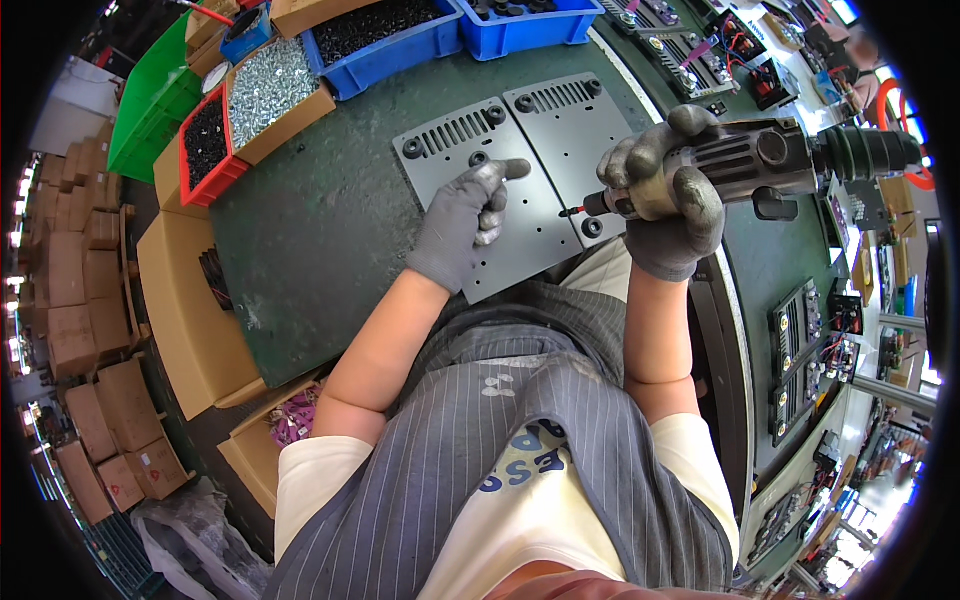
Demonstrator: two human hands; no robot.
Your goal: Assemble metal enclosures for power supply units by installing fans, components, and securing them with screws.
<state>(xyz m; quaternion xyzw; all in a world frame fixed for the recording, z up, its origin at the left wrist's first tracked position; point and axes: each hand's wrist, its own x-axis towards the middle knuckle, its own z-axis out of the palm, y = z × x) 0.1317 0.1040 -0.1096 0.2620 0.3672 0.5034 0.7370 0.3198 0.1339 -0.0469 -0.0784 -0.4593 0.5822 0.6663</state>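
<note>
On the green bench top point(310, 235) lies the left grey plate point(527, 215), taken as reference. Slots run along its far edge; black feet point(495, 115) sit at the far corners, a third just beside the left hand's fingers. Right grey plate point(570, 140): directly to the right of the left grey plate, long edges adjacent, likewise slotted, three feet visible.

Left hand point(465, 205), gloved: over the left grey plate, index finger extended rightward, other fingers curled in; cannot tell whether they grip anything.

Right hand point(692, 215), gloved: to the right of the left grey plate, fingers wrapped around a power screwdriver point(745, 160). Bit point(577, 211) points left, tip near that plate's right edge; contact cannot be told.

Beyond the left grey plate: two blue bins point(395, 68) of black parts. To its far left: cardboard box point(287, 132) of silver screws, red bin point(218, 183) beside it.
</note>
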